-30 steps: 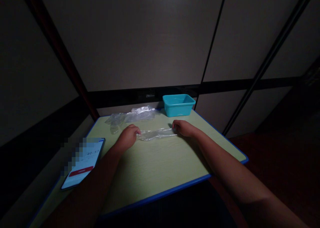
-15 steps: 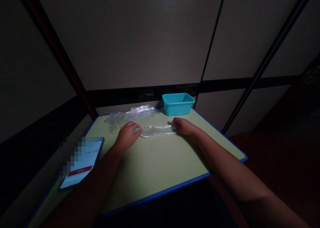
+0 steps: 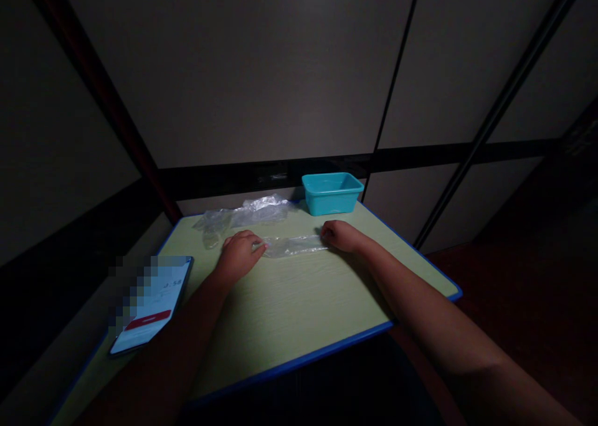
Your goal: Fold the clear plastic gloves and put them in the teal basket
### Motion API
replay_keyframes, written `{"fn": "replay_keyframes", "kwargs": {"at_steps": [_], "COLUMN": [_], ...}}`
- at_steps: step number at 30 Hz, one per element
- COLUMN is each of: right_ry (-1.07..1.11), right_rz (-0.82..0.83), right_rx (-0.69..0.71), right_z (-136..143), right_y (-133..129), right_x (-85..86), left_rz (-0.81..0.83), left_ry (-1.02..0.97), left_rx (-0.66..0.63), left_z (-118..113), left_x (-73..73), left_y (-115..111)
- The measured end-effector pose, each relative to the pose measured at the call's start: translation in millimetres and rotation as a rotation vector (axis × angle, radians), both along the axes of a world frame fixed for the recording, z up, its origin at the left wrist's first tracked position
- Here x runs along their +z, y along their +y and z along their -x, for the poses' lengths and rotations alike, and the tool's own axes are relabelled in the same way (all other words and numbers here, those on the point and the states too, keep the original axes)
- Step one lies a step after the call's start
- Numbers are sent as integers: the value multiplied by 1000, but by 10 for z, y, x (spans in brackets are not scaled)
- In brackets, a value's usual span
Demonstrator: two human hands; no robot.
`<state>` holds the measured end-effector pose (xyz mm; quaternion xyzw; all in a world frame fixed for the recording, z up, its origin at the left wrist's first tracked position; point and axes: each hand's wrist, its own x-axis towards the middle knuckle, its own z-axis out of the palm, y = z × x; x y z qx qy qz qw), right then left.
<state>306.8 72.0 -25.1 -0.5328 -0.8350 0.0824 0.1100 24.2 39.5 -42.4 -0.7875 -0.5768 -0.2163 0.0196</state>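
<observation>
A clear plastic bag, drawn out into a long narrow strip, lies low over the table between my two hands. My left hand is closed on its left end, thumb and fingers pinched together. At the other end my right hand has curled fingers gripping the plastic; the fingertips are partly hidden. More crumpled clear plastic bags lie just beyond my left hand. Behind my right hand stands a turquoise plastic basket, and its inner floor cannot be seen.
The light green table has a blue edge and stands against dark-lined cabinet panels. A phone with a lit screen rests at the table's left side, close to my left forearm.
Hardly anything differs. The strip of plastic looks slightly narrower between my hands, and both hands keep their places. The view has shifted a little.
</observation>
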Motion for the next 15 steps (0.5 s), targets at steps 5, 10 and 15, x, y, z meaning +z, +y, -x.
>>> {"fn": "replay_keyframes", "kwargs": {"at_steps": [5, 10, 15], "right_ry": [-71, -128, -168], "right_rz": [-26, -35, 8], "right_rx": [-90, -198, -265], "right_z": [0, -50, -100], "right_y": [-14, 32, 78], "right_x": [11, -27, -51], "left_rz": [12, 20, 19], "left_ry": [11, 7, 13], "left_rx": [9, 6, -4], "left_z": [-2, 0, 6], "left_x": [-5, -8, -22], "left_y": [0, -1, 6]}}
